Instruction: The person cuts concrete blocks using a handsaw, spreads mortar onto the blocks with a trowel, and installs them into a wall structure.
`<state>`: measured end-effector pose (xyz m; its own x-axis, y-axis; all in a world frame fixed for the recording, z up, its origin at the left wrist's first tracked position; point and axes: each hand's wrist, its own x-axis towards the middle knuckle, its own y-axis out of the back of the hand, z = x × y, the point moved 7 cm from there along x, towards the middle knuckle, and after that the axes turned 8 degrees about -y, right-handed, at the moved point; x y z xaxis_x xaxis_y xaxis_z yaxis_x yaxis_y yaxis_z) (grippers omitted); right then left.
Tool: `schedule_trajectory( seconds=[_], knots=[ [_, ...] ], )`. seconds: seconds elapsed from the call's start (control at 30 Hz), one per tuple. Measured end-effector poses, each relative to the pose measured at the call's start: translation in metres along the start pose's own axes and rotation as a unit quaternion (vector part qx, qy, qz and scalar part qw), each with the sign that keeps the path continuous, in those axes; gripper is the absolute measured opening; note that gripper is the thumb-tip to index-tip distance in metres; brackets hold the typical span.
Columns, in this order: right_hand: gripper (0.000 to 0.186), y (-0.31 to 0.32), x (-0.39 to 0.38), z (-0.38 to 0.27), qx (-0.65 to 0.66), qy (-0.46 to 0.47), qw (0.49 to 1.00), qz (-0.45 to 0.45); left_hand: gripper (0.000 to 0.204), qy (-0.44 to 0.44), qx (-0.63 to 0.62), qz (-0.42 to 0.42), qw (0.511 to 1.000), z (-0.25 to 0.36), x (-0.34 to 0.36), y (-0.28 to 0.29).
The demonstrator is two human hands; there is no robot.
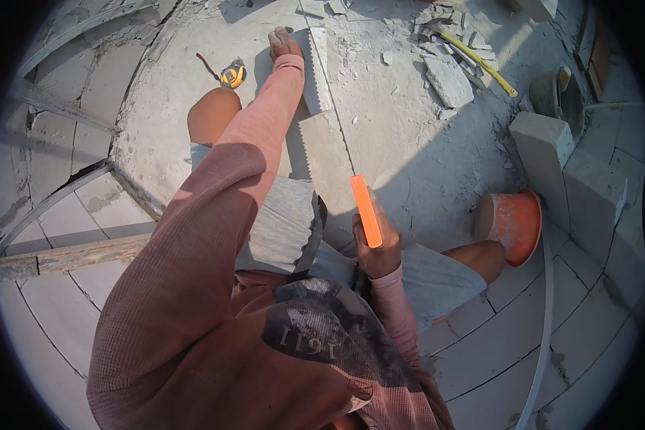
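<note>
My right hand is closed round the orange handle of a hand saw. From its handle the saw's thin blade runs away from me, seen nearly edge-on as a dark line. Beneath and beside the blade lies a pale grey block, crossed by toothed shadow edges. Farther off, my left hand bears on the block's far left side with bent fingers; its fingertips are only partly visible. A yellow and black tape measure with a dark red strap rests left of my left arm.
At the far right, a claw hammer with a yellow handle lies over broken slabs. An orange bucket lies tipped beside my right knee. Pale blocks and a dark bucket stand right. A wooden plank lies left.
</note>
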<state>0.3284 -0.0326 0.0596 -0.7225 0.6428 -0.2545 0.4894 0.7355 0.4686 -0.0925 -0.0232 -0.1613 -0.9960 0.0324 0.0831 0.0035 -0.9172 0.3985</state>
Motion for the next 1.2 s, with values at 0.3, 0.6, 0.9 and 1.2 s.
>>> schedule_trajectory(
  seconds=[0.3,0.6,0.9,1.2],
  knots=[
    [0.059,-0.010,0.040,0.002,-0.002,0.013,1.000,0.005,0.052,0.035,-0.088,0.094,0.991,-0.028,0.008,0.004],
    [0.058,-0.022,0.040,-0.002,-0.057,-0.031,0.998,0.003,0.048,0.026,0.069,-0.024,0.997,-0.014,0.010,-0.003],
    [0.060,-0.013,0.015,-0.005,-0.015,-0.040,0.999,-0.027,0.039,-0.023,0.179,-0.086,0.980,-0.015,0.015,-0.006],
    [0.068,-0.029,0.035,-0.009,-0.006,-0.038,0.999,0.001,0.035,0.181,0.180,-0.074,0.964,0.011,-0.001,0.007]
  ],
)
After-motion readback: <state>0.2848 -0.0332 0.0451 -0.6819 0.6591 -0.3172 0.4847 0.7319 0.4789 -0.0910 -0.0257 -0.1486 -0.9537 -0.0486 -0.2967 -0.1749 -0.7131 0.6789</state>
